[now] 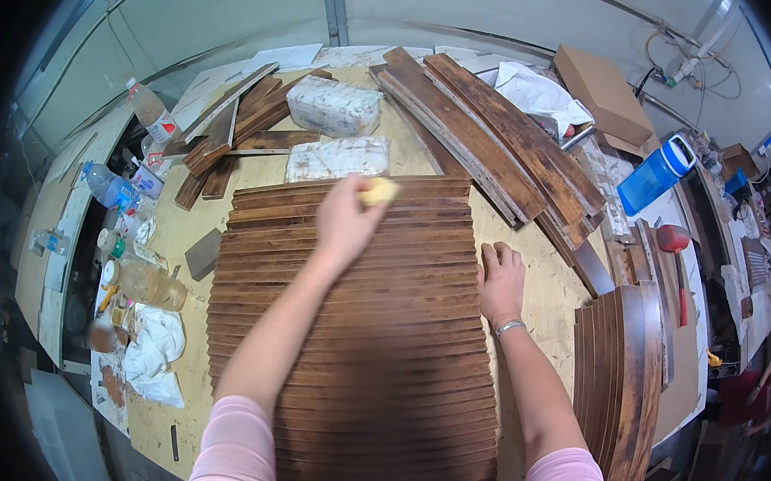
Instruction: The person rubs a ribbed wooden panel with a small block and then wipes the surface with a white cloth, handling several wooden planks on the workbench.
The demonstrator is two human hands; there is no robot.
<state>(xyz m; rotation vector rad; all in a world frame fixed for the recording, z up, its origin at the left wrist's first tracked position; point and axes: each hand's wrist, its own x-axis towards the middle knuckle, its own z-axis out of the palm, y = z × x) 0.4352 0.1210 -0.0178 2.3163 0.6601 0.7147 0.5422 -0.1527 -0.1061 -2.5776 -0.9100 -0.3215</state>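
My left hand (344, 220) is closed on a small yellow sponge (378, 192), held over the far end of a wide row of dark brown wooden strips (299, 324). The strips lie side by side across the table, their grain running left to right. My right hand (502, 283), with a bracelet at the wrist, rests by the right edge of the row; its fingers are spread and it holds nothing. Just beyond the sponge lies a white wrapped block (338, 158), with a second wrapped block (334, 109) behind it.
Brown planks are stacked at the far left (245, 132) and far right (509, 142). A strip bundle (621, 382) stands at the right, near a red mallet (673, 239) and a blue bottle (656, 175). Plastic bottles, a jar (152, 285) and white cloth (156, 350) line the left edge.
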